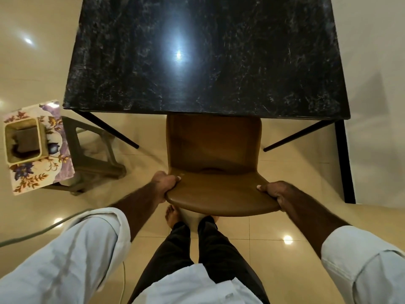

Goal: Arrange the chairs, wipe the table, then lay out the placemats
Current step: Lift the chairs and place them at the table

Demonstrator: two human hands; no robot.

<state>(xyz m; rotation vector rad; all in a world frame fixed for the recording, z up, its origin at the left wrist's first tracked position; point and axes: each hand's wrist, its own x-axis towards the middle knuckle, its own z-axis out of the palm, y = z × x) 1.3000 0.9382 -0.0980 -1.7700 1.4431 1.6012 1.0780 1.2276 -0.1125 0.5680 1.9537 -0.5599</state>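
Note:
A brown chair (213,154) stands at the near edge of the black marble table (208,58), its seat partly under the tabletop. My left hand (165,183) grips the left end of the chair's backrest. My right hand (277,194) grips the right end of the same backrest. A stack of floral placemats (37,172) lies on a plastic stool (92,159) to the left of the table. On top of them sits a beige square holder (23,141) with something dark inside.
Thin black table legs (109,130) slant down on both sides of the chair. A grey cable (43,231) runs over the glossy tiled floor at the left. My bare feet (173,216) stand right behind the chair.

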